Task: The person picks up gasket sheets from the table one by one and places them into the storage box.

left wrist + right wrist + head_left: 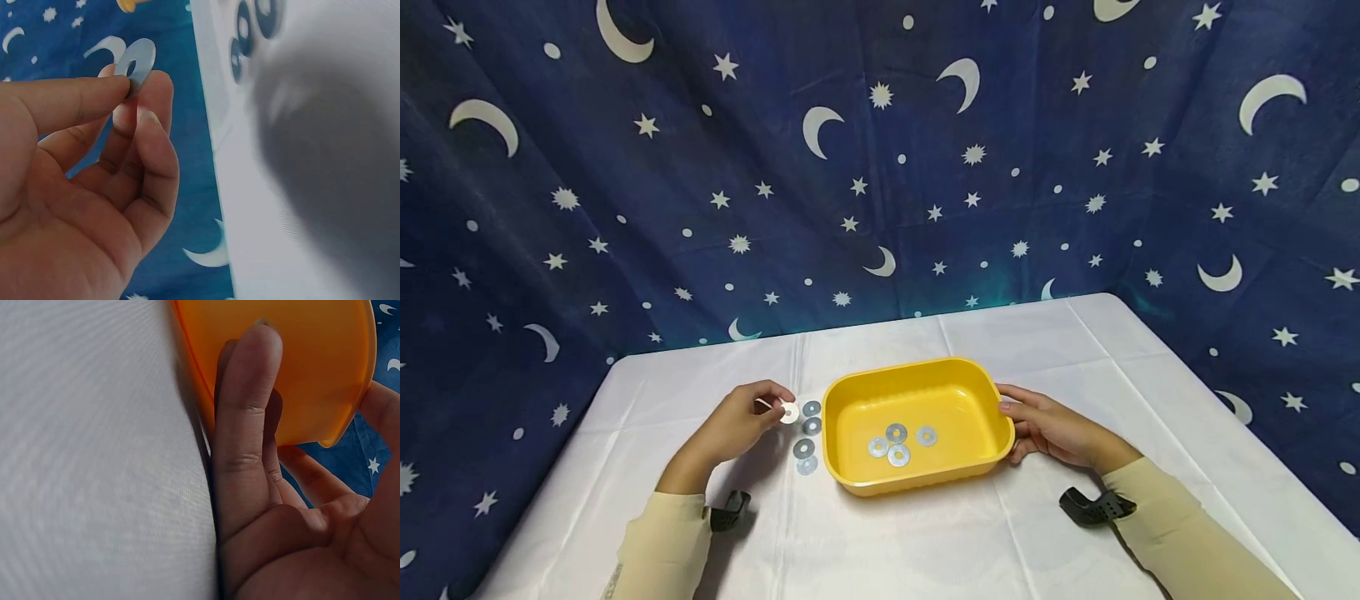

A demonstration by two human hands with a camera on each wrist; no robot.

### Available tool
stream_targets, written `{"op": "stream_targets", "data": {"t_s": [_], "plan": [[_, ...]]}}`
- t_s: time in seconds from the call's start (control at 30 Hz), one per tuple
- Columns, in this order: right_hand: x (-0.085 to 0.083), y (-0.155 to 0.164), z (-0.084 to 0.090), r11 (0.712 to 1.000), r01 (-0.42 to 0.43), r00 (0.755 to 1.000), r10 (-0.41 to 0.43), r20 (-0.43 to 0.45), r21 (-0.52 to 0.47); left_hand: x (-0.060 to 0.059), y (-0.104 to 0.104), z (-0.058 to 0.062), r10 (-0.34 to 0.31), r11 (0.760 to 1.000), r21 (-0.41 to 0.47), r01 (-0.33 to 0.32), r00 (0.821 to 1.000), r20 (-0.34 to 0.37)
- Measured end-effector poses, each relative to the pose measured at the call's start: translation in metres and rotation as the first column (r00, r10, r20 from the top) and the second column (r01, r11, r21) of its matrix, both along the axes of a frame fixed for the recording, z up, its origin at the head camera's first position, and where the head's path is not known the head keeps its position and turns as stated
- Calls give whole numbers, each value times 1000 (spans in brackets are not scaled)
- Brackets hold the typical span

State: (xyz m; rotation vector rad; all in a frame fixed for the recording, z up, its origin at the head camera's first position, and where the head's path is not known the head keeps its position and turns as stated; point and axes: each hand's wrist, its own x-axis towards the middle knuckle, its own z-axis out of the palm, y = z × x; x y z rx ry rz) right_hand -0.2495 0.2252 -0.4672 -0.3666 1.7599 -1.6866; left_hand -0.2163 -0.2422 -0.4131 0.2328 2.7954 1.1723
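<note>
A yellow plastic tub [850,408] sits mid-table with several metal washers [898,444] on its floor. My left hand [741,427] pinches one washer [789,412] between thumb and fingertips, just left of the tub; the left wrist view shows that washer [136,62] held up at my fingertips. Several more washers [806,437] lie on the cloth between that hand and the tub, and show as washers [250,28] at the top of the left wrist view. My right hand [1051,429] grips the tub's right wall [300,369], thumb over the rim and fingers [247,406] against its outer side.
A white cloth [970,542] covers the table. A dark blue curtain [880,167] with moons and stars hangs behind and to both sides. Black wrist camera mounts [1093,506] sit on my forearms near the front edge.
</note>
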Motion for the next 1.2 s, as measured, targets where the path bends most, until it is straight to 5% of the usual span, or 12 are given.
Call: {"op": "stream_targets", "data": {"t_s": [0.57,0.9,1.2], "plan": [[2,2,-2,1000,15,1000,-15,-4,10,-3,61,36,-140,990,-38,139,990,-25],[1,2,-1,1000,16,1000,-16,-6,9,-11,88,33,-323,944,-71,323,946,13],[0,1,-4,1000,19,1000,-19,-2,0,-22,101,23,-371,916,-153,372,928,39]]}}
